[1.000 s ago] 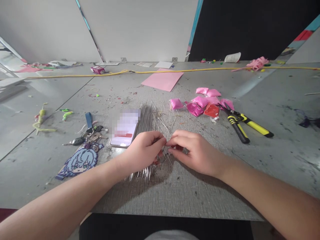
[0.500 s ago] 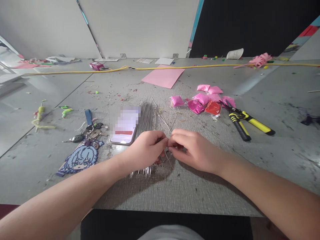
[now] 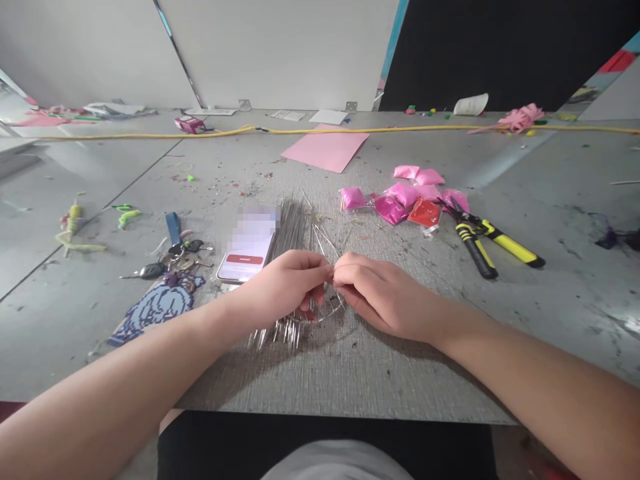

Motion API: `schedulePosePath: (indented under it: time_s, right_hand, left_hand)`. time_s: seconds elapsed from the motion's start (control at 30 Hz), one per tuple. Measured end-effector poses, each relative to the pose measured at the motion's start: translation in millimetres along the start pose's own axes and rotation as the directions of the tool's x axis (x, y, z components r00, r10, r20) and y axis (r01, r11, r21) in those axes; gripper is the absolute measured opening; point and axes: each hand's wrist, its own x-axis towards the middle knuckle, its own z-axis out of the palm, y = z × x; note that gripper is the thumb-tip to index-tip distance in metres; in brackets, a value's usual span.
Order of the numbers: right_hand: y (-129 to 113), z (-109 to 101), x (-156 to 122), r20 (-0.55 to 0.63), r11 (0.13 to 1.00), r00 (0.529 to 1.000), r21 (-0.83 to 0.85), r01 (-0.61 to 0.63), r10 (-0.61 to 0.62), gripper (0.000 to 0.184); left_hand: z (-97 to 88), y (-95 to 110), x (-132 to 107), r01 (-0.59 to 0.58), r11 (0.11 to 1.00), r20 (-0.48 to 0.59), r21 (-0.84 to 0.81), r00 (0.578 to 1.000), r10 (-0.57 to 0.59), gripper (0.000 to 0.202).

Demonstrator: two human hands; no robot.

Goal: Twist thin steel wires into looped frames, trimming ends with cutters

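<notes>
Wire (image 3: 327, 317) bows toward you in a crosswise arc — your left hand (image 3: 303, 277) and right hand (image 3: 383, 290), equally near, meet at its far side, fingers pinched closed on it.

Room is tightest at the middle, where the left hand (image 3: 295, 287) and right hand (image 3: 387, 293) come together and a thin wire loop (image 3: 327, 318) bows out below them. Leftward, the wire bundle (image 3: 290, 227) and the phone (image 3: 245, 261) lie side by side, blocking a low pass; a gap separates the phone from the keys (image 3: 185, 260). Between the forearms, the near surface (image 3: 375, 387) lies open. Beyond the right hand, a bare strip runs up to the pink packets (image 3: 403, 195), with the pliers (image 3: 483, 232) closing its right side. Farther back, a yellow cord (image 3: 350, 129) crosses before upright panels (image 3: 290, 53).
</notes>
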Motion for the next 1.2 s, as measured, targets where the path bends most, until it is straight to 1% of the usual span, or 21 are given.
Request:
schedulePosePath:
  time_s: [0.1, 0.17, 0.27, 0.4, 0.47, 0.53, 0.7, 0.87, 0.93, 1.07, 1.2]
  right_hand:
    - [0.2, 0.8, 0.5, -0.038, 0.995, 0.995, -0.048, 0.089, -0.091, 0.012]
    - [0.2, 1.1, 1.1, -0.049, 0.991, 0.991, -0.064, 0.119, -0.123, 0.014]
    - [-0.2, 0.4, 1.8, -0.06, 0.997, 0.995, -0.003, 0.081, -0.081, 0.012]
    - [-0.5, -3.5, 0.5, -0.06, 0.994, 0.997, 0.102, -0.042, 0.048, 0.01]
    - [-0.5, -5.9, -1.0, -0.034, 0.988, 0.994, 0.118, -0.098, 0.103, 0.013]
    - [-0.6, -7.9, -2.2, -0.002, 0.985, 0.991, 0.113, -0.13, 0.131, 0.014]
    - [-2.4, -11.0, -2.4, 0.061, 0.985, 0.99, 0.11, -0.133, 0.127, 0.014]
    - [-4.7, -13.8, -2.7, 0.13, 0.98, 0.984, 0.139, -0.143, 0.125, 0.015]
    - [-5.1, -13.8, -3.4, 0.14, 0.978, 0.982, 0.144, -0.151, 0.13, 0.014]
    - [-6.9, -12.3, -3.8, 0.12, 0.978, 0.986, 0.155, -0.138, 0.12, 0.012]
    - [-11.1, -11.1, -2.2, 0.054, 0.988, 0.997, 0.142, -0.066, 0.059, 0.011]
  left_hand:
    - [-0.5, -1.6, 0.8, 0.014, 0.997, 0.013, -0.073, 1.0, -0.013, 0.024]
    - [-1.2, -2.5, 1.5, 0.017, 0.994, 0.019, -0.107, 1.0, -0.015, 0.025]
    - [-2.2, -3.5, 2.3, -0.019, 0.997, 0.001, -0.071, 1.0, 0.019, 0.025]
    - [-2.2, -3.3, 2.3, -0.048, 0.999, -0.05, -0.018, 0.998, 0.047, 0.027]
    - [-1.9, -3.0, 2.0, -0.045, 0.999, -0.073, -0.014, 0.996, 0.044, 0.026]
    - [-1.8, -3.0, 1.7, -0.043, 0.999, -0.083, -0.002, 0.996, 0.043, 0.025]
    - [-0.1, -1.9, -0.6, -0.029, 0.999, -0.077, 0.034, 0.997, 0.031, 0.026]
    - [3.1, 2.2, -3.6, 0.029, 0.999, -0.058, 0.016, 0.998, -0.028, 0.026]
    - [3.1, 1.8, -3.9, 0.032, 0.999, -0.042, 0.007, 0.999, -0.032, 0.026]
    - [1.3, -1.4, -3.8, 0.036, 0.999, -0.003, -0.037, 0.999, -0.036, 0.026]
    - [0.4, -1.6, -4.9, 0.053, 0.995, 0.029, -0.09, 0.998, -0.05, 0.027]
